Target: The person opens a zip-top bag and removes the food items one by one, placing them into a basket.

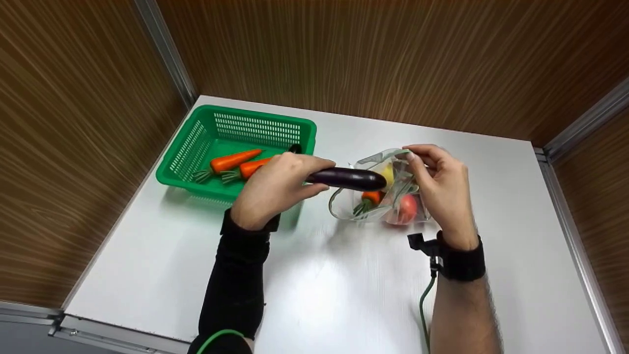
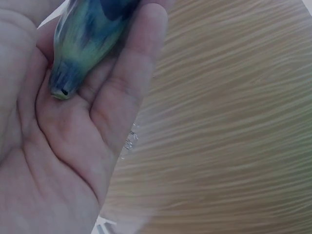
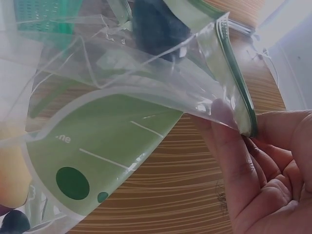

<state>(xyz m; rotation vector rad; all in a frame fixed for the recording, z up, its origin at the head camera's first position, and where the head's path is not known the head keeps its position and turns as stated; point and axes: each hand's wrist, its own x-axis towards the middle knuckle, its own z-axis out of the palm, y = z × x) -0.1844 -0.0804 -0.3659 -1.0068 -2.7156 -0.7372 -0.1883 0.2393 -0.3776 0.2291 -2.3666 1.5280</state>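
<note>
A dark purple eggplant (image 1: pixel 351 179) is gripped by my left hand (image 1: pixel 272 189), its rounded end over the mouth of a clear zip bag (image 3: pixel 112 131). In the left wrist view, the greenish stem end of the eggplant (image 2: pixel 78 61) lies against the palm. My right hand (image 1: pixel 444 189) pinches the green-edged rim of the bag between thumb and fingers. Through the plastic show an orange carrot (image 1: pixel 372 197) with green tops, a round red item (image 1: pixel 407 209) and a yellow one (image 1: pixel 387 174). The kinds of the last two are unclear.
A green plastic basket (image 1: pixel 241 114) stands at the back left, holding carrots (image 1: pixel 236 160) and a dark item (image 1: pixel 295 149) partly hidden by the left hand. Wood-grain panels (image 1: pixel 354 59) enclose the white table (image 1: pixel 314 295). A cable (image 1: pixel 423 305) hangs from the right wrist strap.
</note>
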